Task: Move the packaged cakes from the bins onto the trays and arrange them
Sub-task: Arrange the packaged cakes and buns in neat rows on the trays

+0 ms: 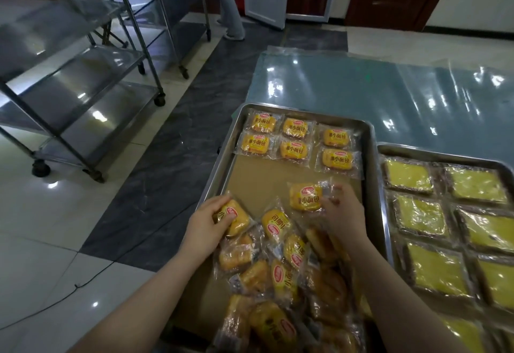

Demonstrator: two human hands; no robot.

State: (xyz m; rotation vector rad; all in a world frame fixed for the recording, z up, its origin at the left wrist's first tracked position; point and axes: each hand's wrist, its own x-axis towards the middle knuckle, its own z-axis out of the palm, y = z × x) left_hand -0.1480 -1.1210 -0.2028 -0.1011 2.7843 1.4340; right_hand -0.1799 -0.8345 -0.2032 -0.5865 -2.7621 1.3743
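My left hand [212, 223] grips one small yellow cake in a clear printed wrapper [237, 217] at the left rim of the shallow steel tray lined with brown paper [368, 141]. My right hand [343, 211] pinches another packet [305, 197] mid-tray by its wrapper edge. That thin pinch on slick film could slip and land it crooked. The tray's far end holds six neat packets [294, 141]. Its near end holds a loose heap [292, 283], which a nudge could spill over the rim. To the right, a second steel tray [417, 150] holds flat film-wrapped yellow squares [417, 216].
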